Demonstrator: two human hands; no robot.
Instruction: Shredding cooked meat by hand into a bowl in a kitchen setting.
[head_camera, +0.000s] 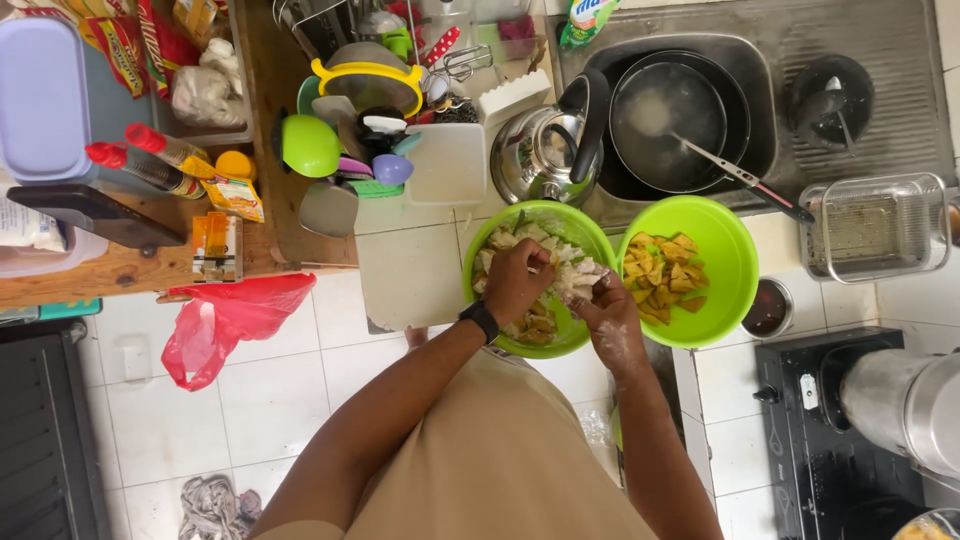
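Left hand (516, 281) and right hand (604, 306) both pinch pale shredded food (572, 272) over the green bowl (490, 236). That bowl overhangs the worktop (415, 272) edge, so hard pressing might tip it

— What is the person wearing?

— A plain tan garment (500, 470), smooth cloth with no print or pattern showing. It fills the lower middle of the head view and covers the torso and shoulders.

— Sleeves?

— Both forearms are bare from the elbow down. Where the sleeves end I cannot tell.

— Anything on the wrists?

— A black band (481, 320) on the left wrist, snug, like a watch or fitness strap. Its face is not readable from here. The right wrist is bare.

— And the hands?

— No gloves or rings visible. The right hand (606, 305) has a pale, floury smear over its back and fingers (590, 288). The left hand (515, 280) looks cleaner.
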